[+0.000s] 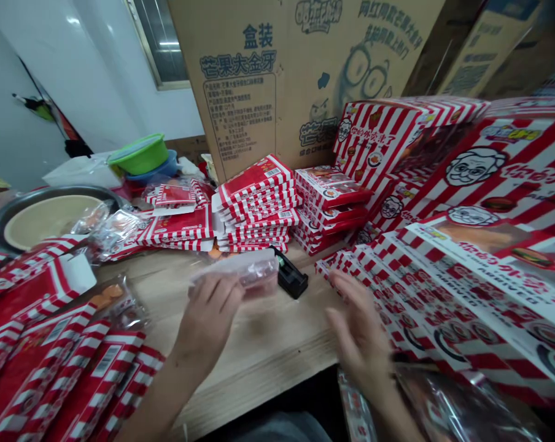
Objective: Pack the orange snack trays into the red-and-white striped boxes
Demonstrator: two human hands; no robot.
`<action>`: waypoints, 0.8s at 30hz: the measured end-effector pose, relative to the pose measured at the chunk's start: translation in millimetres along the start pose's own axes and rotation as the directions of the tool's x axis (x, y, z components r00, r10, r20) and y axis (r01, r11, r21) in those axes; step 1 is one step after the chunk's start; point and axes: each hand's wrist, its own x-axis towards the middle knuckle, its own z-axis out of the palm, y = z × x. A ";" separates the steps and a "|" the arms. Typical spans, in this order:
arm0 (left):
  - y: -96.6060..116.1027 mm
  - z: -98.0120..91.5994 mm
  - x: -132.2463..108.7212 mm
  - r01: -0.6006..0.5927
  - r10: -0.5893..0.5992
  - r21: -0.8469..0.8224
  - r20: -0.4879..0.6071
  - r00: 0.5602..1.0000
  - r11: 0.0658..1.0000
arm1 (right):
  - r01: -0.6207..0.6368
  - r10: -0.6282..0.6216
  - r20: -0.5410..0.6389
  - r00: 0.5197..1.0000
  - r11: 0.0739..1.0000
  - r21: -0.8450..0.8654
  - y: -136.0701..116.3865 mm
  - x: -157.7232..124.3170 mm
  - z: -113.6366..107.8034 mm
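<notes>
My left hand (215,316) is closed on the near left end of a clear plastic pack (254,270), held tilted over the wooden table. Its contents are too blurred to make out. Just behind the pack's right end lies a black tape dispenser (292,279). My right hand (358,325), smeared a little by motion, is open with thumb and fingers apart and holds nothing. It hovers beside the red-and-white striped boxes (388,288) stacked at the right.
Flat striped cartons (254,184) are piled at the back, near a large cardboard box (240,123). More cartons (70,344) fan out at the left. A metal basin (121,199) stands far left, by a green bowl (143,156). Wrapped packs (121,301) lie on the wooden table (268,356).
</notes>
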 end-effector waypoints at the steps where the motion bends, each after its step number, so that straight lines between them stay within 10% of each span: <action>1: 6.6 -2.3 -3.5 -0.029 0.029 -0.026 -0.001 1.000 0.999 | 0.038 -0.039 0.039 0.999 0.999 0.009 4.9 -3.0 12.2; 7: 28.2 0.8 -28.6 -0.010 -0.012 -0.187 -0.114 0.993 0.982 | 0.013 -0.011 -0.015 1.000 0.987 0.159 33.3 -29.3 68.1; 10: 28.0 7.0 -48.4 0.186 -0.300 -0.376 -0.273 0.914 0.908 | -0.022 0.042 -0.067 0.997 0.959 0.282 30.5 -34.0 66.3; 13: 26.7 23.0 -67.0 0.471 -0.757 -0.745 -0.067 0.650 0.472 | 0.049 -0.046 -0.015 0.999 0.967 0.250 27.4 -30.1 55.6; 15: 26.1 34.9 -75.4 0.528 -0.799 -0.844 0.255 0.545 0.091 | 0.096 -0.104 0.038 0.994 0.982 0.165 26.9 -25.3 49.4; 19: 20.1 36.3 -78.0 0.550 -0.653 -0.816 0.515 0.555 -0.176 | 0.000 -0.006 0.073 0.997 0.997 0.075 19.5 -12.9 44.6; 24: 0.6 4.1 -56.0 0.637 -0.435 -0.760 0.536 0.724 0.125 | -0.241 0.182 0.247 0.952 0.942 0.233 2.4 1.6 40.4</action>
